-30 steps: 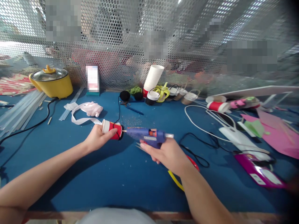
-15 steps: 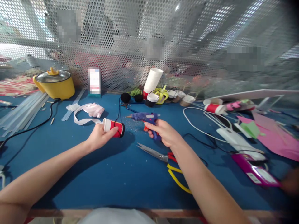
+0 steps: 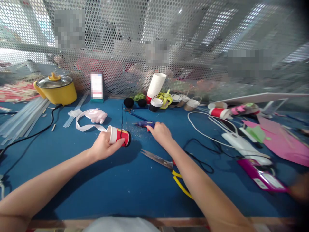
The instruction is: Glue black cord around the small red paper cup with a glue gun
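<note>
My left hand point(image 3: 104, 145) is closed around a red and white paper cup point(image 3: 118, 136), tipped on its side with the rim to the left. Black yarn wraps the cup's base end, and a strand runs up toward a black yarn ball point(image 3: 128, 102). My right hand point(image 3: 162, 133) grips a blue glue gun point(image 3: 145, 123) low over the table, its nozzle pointing left. The hand hides the gun's handle. Scissors point(image 3: 158, 159) with red and yellow handles lie below, partly behind my right forearm. White ribbon point(image 3: 83, 126) lies beside the left hand.
Paper cups point(image 3: 156, 85) are stacked at the back, near small yarn-handled cups point(image 3: 155, 103). A yellow pot point(image 3: 59, 91) and glue sticks point(image 3: 24, 119) stand left. A power strip point(image 3: 243, 148), cables and pink paper point(image 3: 285, 141) lie right. A perforated metal screen point(image 3: 116, 48) rises behind.
My right hand has lowered the glue gun and turned over it, covering the handle. My left hand and the cup have shifted slightly right and down.
</note>
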`<state>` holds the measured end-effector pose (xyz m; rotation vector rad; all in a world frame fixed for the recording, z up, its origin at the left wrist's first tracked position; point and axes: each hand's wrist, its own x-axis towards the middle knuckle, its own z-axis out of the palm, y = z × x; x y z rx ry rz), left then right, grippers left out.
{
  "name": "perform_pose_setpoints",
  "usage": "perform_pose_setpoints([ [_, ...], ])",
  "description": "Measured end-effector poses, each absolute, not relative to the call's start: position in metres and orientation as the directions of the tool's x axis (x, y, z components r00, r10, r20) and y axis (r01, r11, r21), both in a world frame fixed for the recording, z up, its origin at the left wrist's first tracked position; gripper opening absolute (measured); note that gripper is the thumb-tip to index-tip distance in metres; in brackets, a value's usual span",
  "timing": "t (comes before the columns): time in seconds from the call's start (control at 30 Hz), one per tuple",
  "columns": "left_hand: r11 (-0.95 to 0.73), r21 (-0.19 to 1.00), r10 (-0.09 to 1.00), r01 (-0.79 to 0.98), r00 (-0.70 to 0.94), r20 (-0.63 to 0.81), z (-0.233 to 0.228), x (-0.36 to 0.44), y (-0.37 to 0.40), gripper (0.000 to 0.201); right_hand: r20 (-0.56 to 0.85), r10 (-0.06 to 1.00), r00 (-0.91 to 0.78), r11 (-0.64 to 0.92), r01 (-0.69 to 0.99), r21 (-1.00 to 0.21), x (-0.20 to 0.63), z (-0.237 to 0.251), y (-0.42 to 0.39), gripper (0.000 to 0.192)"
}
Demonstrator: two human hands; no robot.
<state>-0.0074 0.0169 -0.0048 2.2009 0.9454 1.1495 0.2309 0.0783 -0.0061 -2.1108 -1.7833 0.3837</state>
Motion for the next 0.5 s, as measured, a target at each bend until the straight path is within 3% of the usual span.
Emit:
perform_pose_setpoints([
  [0.13,-0.719,0.613,0.689,0.328,0.449,0.569,-0.005,-0.006,0.015,0.028,0.061,0.998,-0.028,0.052,0.894,-0.445,0.206,0.013,0.061,0.039],
  [0.17,-0.73,0.601,0.678,0.327,0.459,0.574,-0.005,-0.006,0.014,0.027,0.022,0.992,-0.127,0.121,0.855,-0.504,0.198,0.015,0.057,0.046],
  [0.2,-0.74,0.589,0.667,0.325,0.471,0.578,-0.005,-0.005,0.013,0.026,-0.039,0.963,-0.266,0.179,0.74,-0.648,0.189,0.017,0.054,0.05],
  [0.27,-0.755,0.568,0.648,0.326,0.496,0.578,-0.005,-0.004,0.013,0.028,-0.129,0.858,-0.497,0.127,0.449,-0.885,0.174,0.017,0.048,0.054],
  [0.3,-0.759,0.563,0.644,0.327,0.507,0.573,-0.005,-0.003,0.012,0.031,-0.124,0.831,-0.542,0.068,0.32,-0.945,0.168,0.016,0.046,0.049],
  [0.4,-0.697,0.643,0.695,0.318,0.518,0.498,-0.005,-0.003,0.012,0.033,-0.048,0.898,-0.437,0.0,0.11,-0.994,0.158,0.014,0.043,0.031],
  [0.5,-0.423,0.868,0.843,0.261,0.464,0.272,-0.005,-0.003,0.014,0.032,0.034,0.953,-0.302,0.053,0.055,-0.997,0.162,0.018,0.042,0.023],
])
